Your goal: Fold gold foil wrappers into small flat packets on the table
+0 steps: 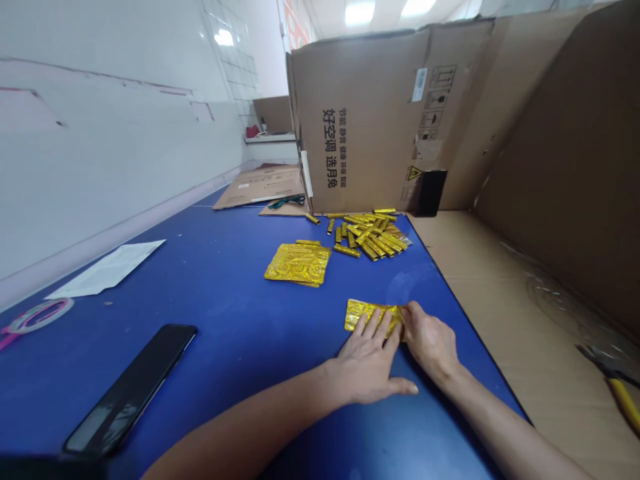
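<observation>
A flat gold foil packet [357, 312] lies on the blue tabletop in front of me. My left hand [369, 353] rests open across it, fingers spread and thumb pointing right. At the packet's right end my right hand [430, 341] is closed, its fingers pinching the edge of the foil. Beyond them lies a stack of flat gold foil packets [299, 263], with a thin rolled one behind it. Farther back to the right is a loose pile of rolled gold foil tubes [373, 235].
A large cardboard box [370, 127] stands at the back. A phone [133, 387], a white sheet [107, 270] and a tape roll [43, 316] lie left. Scissors [290, 201] rest on cardboard behind. At right, yellow-handled pliers [623, 400] lie on cardboard; a black phone-like object [431, 193] leans against the box.
</observation>
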A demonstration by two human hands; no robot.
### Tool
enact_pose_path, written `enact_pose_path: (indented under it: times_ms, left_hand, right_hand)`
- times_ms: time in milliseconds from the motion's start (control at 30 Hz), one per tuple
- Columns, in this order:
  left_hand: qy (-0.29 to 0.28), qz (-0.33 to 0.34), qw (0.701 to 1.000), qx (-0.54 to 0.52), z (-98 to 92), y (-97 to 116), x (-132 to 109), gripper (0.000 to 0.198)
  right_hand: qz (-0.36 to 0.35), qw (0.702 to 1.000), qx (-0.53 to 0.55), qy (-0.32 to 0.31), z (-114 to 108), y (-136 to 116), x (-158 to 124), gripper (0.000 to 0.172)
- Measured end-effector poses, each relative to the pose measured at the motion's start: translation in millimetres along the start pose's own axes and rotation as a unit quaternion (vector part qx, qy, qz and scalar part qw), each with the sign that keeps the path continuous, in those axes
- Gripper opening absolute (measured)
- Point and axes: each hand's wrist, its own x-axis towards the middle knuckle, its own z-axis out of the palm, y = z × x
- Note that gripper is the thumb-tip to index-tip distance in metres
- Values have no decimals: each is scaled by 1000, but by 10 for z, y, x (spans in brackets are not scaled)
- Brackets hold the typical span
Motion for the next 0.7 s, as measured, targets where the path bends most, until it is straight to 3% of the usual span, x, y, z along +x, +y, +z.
enact_pose_path:
  times_ms: [333, 533, 700]
  left_hand:
    - [9, 7, 1000, 3, -35, 10, -9, 72]
    - [5, 4, 1000, 2, -24, -13, -12, 74]
    - [15, 8, 1000, 7, 32, -17, -5, 79]
  right_hand:
    - [-8, 1000, -10, -4, 19, 72, 25, 27]
    - [12, 998, 15, 59, -42, 232, 83, 29]
    - [-121, 986, 79, 82, -6, 120, -12, 30]
